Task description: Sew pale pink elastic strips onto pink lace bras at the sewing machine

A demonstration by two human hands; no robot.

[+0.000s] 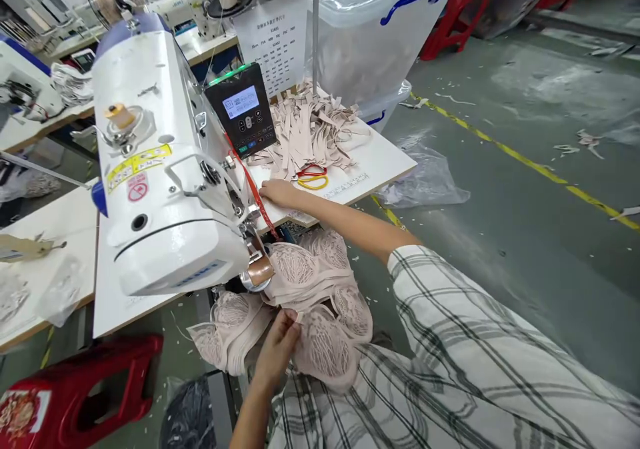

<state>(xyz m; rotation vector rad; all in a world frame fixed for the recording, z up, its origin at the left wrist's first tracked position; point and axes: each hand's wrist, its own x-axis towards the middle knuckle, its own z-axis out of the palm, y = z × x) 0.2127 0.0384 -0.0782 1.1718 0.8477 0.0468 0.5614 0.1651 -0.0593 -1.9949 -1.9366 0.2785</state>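
A beige lace bra (325,346) hangs over my lap below the sewing machine's head. My left hand (280,342) pinches its edge between thumb and fingers. More beige lace bras (295,266) bunch up beside it, close under the machine's needle end. My right hand (280,194) reaches across to the white machine table (365,176), its fingers curled and pressed together beside a red ribbon (255,192). What those fingertips hold, if anything, is hidden. Just behind that hand lie a pair of scissors with red and yellow handles (313,181) and a heap of beige fabric strips (305,129).
The white sewing machine (160,142) fills the left, with a control panel (243,109) behind it. Clear plastic bins (370,49) stand beyond the table. A red stool (120,382) is at lower left, a plastic bag (425,176) on the floor at right.
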